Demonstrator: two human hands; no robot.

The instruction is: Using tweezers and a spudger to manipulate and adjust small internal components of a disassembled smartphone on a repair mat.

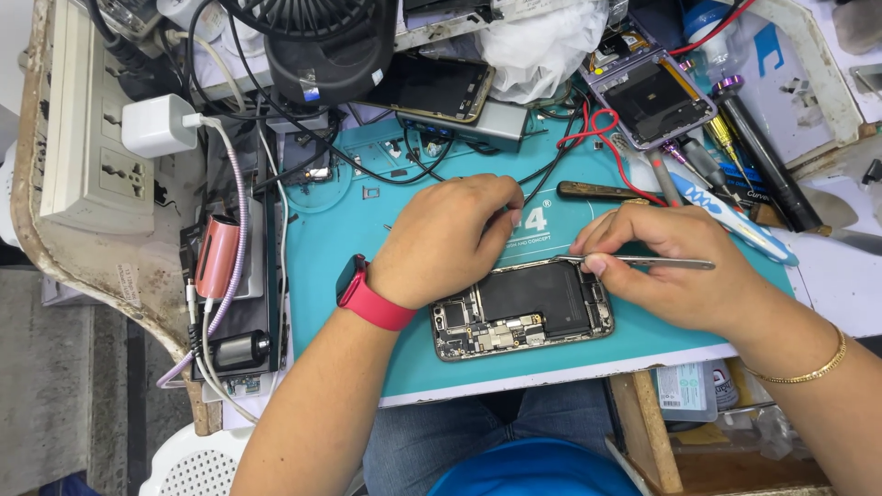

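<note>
- Smartphone [524, 309], opened with its back cover off, is lying flat near the front edge of the teal repair mat [340, 230], black battery and circuit boards facing up; this placement is keeping the exposed interior level and directly under the person's view.
- Teal repair mat is covering the workbench and is giving the phone a flat working surface, probably non-slip; loose cables, a second opened phone [654, 96] and screwdrivers [707, 165] are crowding its far edge, out of the way of the work.
- Left hand [446, 241], wearing a red-strapped watch [366, 296], is curling over the phone's upper left corner and pressing down on it, seemingly to keep the body from shifting; fingers are bent and closed against the frame, holding no tool.
- Right hand [675, 266], with a gold bracelet [808, 372] at the wrist, is pinching metal tweezers [643, 263] between thumb and fingers, closed tightly on them.
- Metal tweezers are lying nearly level, tips reaching the phone's upper edge by the battery; whether the tips are gripping anything cannot be told.
</note>
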